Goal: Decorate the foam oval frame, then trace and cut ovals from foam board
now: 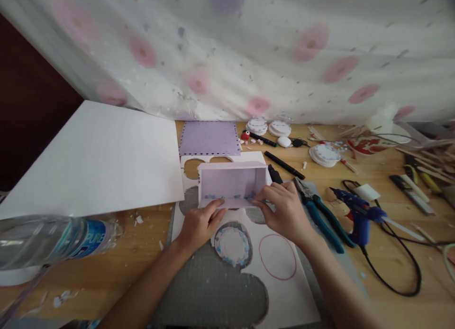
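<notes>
— What are the hands doing at the craft table?

— Both are gripping a lilac paper box (232,183) lying on its side on cut white foam board (284,291). The left hand (199,224) is pinching its near edge; the right hand (286,210) is pinching the right corner.

— And nearby?

— Pliers (320,213) and a blue glue gun (357,215) are lying just right.

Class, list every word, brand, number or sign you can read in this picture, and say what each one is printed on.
"PURE": white letters on the blue label of the plastic bottle lying at the left; the rest of that label is cut off or blurred.
Red print on the white dish at the far right: too blurred to read.
Nothing else carries readable text.
</notes>
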Tool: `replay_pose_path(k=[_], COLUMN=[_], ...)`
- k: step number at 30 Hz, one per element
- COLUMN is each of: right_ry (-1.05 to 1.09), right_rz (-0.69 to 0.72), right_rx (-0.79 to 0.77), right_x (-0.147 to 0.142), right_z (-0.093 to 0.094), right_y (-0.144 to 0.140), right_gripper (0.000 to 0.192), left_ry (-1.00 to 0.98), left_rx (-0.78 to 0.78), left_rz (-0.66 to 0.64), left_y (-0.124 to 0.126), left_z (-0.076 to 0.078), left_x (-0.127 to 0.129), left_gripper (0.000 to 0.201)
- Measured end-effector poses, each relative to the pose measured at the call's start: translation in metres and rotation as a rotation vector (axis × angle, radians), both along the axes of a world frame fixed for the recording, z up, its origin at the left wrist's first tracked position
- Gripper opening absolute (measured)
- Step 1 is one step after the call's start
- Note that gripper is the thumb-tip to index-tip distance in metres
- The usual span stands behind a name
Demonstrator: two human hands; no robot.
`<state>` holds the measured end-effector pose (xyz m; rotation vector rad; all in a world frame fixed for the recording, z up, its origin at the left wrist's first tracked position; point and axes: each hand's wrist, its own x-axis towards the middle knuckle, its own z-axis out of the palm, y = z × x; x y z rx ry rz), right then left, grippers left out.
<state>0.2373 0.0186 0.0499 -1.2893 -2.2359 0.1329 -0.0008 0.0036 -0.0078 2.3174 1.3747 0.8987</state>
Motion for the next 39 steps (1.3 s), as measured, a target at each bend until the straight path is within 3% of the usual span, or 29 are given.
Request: replay_pose_path(k=[16, 21, 26, 39], right_ry=[0.157, 0.143, 0.384, 0.445], right_rz=[-0.037, -0.043, -0.028, -0.079], right_rx=[0.076, 0.003, -0.079, -0.171], right_x=[0.006, 0.004, -0.009, -0.02], right_z=[0.0, -0.007, -0.015, -0.021], right_y=[-0.005, -0.004, -0.009, -0.013], right_gripper=[0.011, 0.01, 0.007, 0.006], left_ry=[-0.014, -0.014, -0.015, -0.052], left_rx=[0.045, 0.046, 0.033, -0.052], left_rz=[-0.011, -0.01, -0.005, -0.033], left_y=[0.001, 0.001, 0.0, 0.0], left_z=[0.0, -0.001, -0.001, 0.002], left_x=[0.0, 0.0, 0.0, 0.001], left_gripper=[0.03, 0.031, 0.03, 0.034])
